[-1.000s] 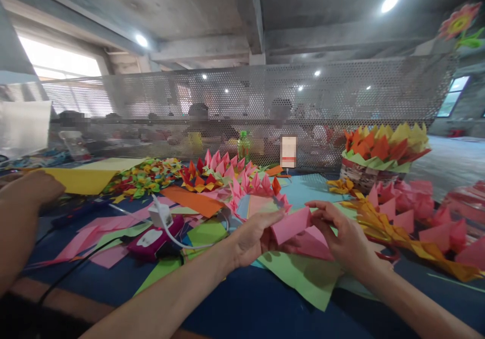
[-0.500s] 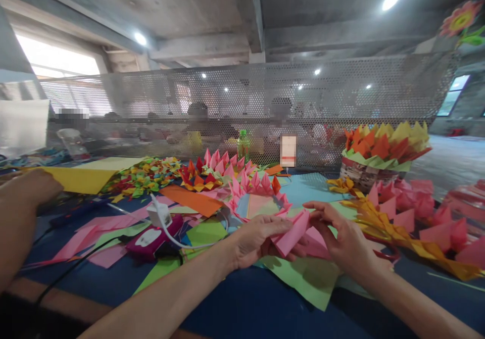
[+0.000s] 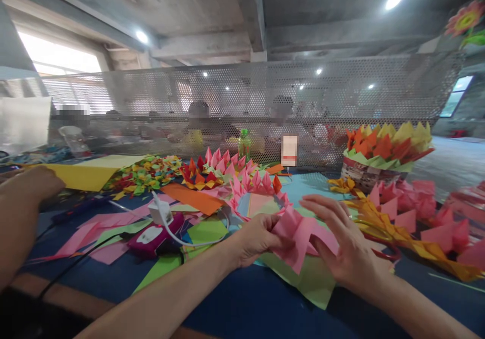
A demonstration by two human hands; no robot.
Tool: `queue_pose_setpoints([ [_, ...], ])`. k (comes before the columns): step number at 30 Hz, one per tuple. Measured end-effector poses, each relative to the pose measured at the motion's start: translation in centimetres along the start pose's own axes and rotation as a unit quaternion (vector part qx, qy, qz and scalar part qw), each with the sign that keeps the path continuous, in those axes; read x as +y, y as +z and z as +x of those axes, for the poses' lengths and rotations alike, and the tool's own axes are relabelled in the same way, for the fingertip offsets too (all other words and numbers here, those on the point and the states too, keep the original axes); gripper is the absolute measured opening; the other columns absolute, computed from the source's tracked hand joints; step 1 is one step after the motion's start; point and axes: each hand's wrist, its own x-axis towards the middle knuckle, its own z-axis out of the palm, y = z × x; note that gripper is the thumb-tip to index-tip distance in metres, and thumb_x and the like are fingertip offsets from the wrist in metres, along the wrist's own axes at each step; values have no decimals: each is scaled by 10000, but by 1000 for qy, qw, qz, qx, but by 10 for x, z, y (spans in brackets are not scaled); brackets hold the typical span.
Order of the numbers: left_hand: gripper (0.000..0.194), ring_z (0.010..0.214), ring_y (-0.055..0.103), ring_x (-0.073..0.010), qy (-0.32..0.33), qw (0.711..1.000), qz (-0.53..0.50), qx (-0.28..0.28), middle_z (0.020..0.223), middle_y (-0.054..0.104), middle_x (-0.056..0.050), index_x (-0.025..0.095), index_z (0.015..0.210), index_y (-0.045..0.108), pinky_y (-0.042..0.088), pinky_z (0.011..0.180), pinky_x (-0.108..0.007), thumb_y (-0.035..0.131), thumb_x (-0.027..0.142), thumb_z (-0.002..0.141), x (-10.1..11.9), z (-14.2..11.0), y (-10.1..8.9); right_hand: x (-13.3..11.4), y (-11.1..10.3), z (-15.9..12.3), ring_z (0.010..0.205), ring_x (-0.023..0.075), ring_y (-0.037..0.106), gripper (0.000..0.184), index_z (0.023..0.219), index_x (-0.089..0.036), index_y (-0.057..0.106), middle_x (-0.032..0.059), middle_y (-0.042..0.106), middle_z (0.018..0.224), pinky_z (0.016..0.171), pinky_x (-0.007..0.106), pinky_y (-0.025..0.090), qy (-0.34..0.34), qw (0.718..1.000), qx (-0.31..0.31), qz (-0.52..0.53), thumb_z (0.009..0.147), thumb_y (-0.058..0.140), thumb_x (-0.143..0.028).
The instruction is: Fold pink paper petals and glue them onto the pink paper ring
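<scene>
Head view: left hand (image 3: 259,240) pinches folded pink paper (image 3: 297,235), fingers closed; right hand (image 3: 344,243) half open beside it, contact unclear; paper above green sheet (image 3: 312,281).

the mesh screen (image 3: 223,96) spans the middle of the frame; the bottle (image 3: 244,146) and the upright slab (image 3: 289,150) are before it. the basket (image 3: 369,173) is at right. at centre left, the plug (image 3: 160,211) is at the block (image 3: 151,239), behind which lies the scrap heap (image 3: 151,173). the folded paper (image 3: 297,235), right of centre, is in the left hand (image 3: 260,240), above the loose sheet (image 3: 312,284).
</scene>
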Motion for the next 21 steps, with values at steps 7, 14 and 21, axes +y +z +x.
queue_pose_setpoints([
  [7, 323, 605, 582, -108, 45, 998, -22, 30, 685, 651, -13, 87, 771, 677, 442, 595, -208, 821, 170, 494, 1, 3, -2, -4, 2, 1, 1201, 264, 386, 198, 919, -292, 676, 34, 461, 1297, 947, 435, 388, -57, 997, -55, 9, 884, 571, -128],
  [14, 432, 679, 652, -129, -1, 999, -4, 51, 814, 714, -52, 107, 918, 723, 499, 687, -235, 856, 225, 525, 6, 2, -2, 10, 3, 1, 1169, 260, 402, 126, 846, -303, 700, 27, 498, 1249, 928, 424, 397, -59, 997, -41, -17, 874, 635, -199],
  [21, 419, 648, 676, -130, -24, 997, 13, 69, 789, 725, -68, 97, 906, 738, 535, 696, -241, 863, 240, 533, 5, 1, 0, 13, 6, 1, 1104, 263, 448, 61, 837, -285, 701, 52, 531, 1182, 879, 417, 423, -4, 999, -19, -32, 865, 651, -305],
])
